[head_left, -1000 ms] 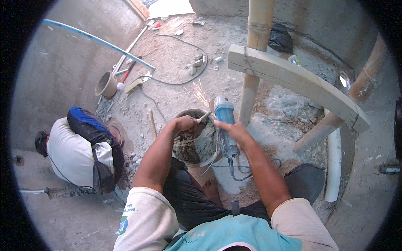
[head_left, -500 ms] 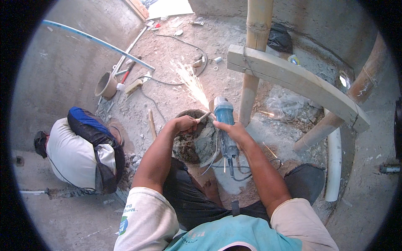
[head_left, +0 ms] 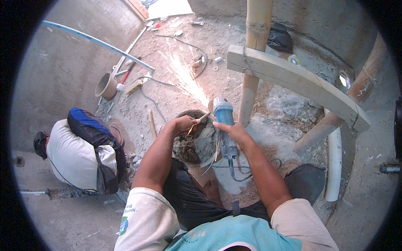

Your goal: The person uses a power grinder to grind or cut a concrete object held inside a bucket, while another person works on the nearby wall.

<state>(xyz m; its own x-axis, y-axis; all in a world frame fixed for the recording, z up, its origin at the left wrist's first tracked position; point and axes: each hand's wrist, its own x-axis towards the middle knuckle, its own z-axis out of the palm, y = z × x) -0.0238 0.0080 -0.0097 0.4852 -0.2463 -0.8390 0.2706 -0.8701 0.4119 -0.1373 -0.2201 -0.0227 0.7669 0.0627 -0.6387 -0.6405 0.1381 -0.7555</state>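
My right hand (head_left: 232, 130) is wrapped round the body of a blue angle grinder (head_left: 224, 113) with a grey head. Bright sparks (head_left: 187, 79) fan out from its disc, away from me and a little to the left. With my left hand (head_left: 186, 124) I grip a short, thin grey rod (head_left: 204, 116), its far end beside the disc. Exactly where disc and rod meet is too small to tell. Below both hands stands a round bucket of wet grey mortar (head_left: 193, 147), between my legs. The grinder's cord (head_left: 242, 180) curls on the floor under its rear end.
At the left, another person (head_left: 75, 154) bends over by the wall. An upright bamboo post (head_left: 250, 90) and a curved wooden beam (head_left: 293, 69) stand close at the right. A tilted bucket (head_left: 106, 85), a blue pipe (head_left: 104, 45), cables and rubble lie around; a white pipe (head_left: 333, 165) leans right.
The spray of sparks spreads wider and brighter, with some streaks now by my left hand. Both hands, the grinder and the rod stay almost in place.
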